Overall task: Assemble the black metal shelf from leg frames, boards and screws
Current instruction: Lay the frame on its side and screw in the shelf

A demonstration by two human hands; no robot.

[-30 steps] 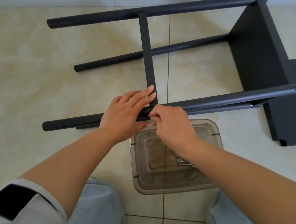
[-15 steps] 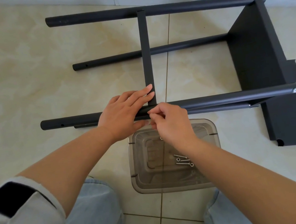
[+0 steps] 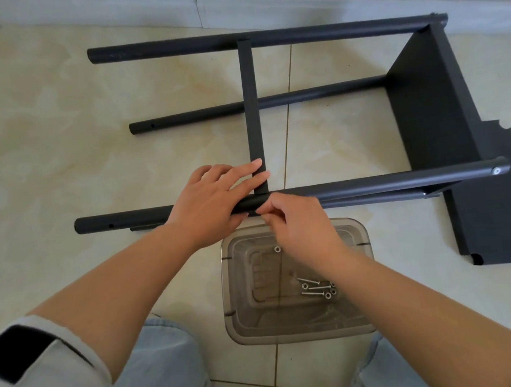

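Note:
The black shelf frame lies on its side on the tiled floor. Its near leg tube (image 3: 376,182) runs left to right, and a crossbar (image 3: 250,103) joins it to the far leg tube (image 3: 292,36). One board (image 3: 427,99) is fixed between the legs at the right end. My left hand (image 3: 210,202) rests over the near tube, straight fingers pressing on the crossbar's end. My right hand (image 3: 300,223) pinches a screw at that joint, almost hidden by the fingertips.
A clear plastic box (image 3: 231,294) stands on the floor just below my hands, holding several loose screws (image 3: 317,289). A second black board (image 3: 504,219) lies flat at the right. A skirting board (image 3: 288,10) runs behind the frame. My knees frame the box.
My right hand has drawn back a little from the joint while still pinching, uncovering more of the screws in the box. My left hand has stayed in place.

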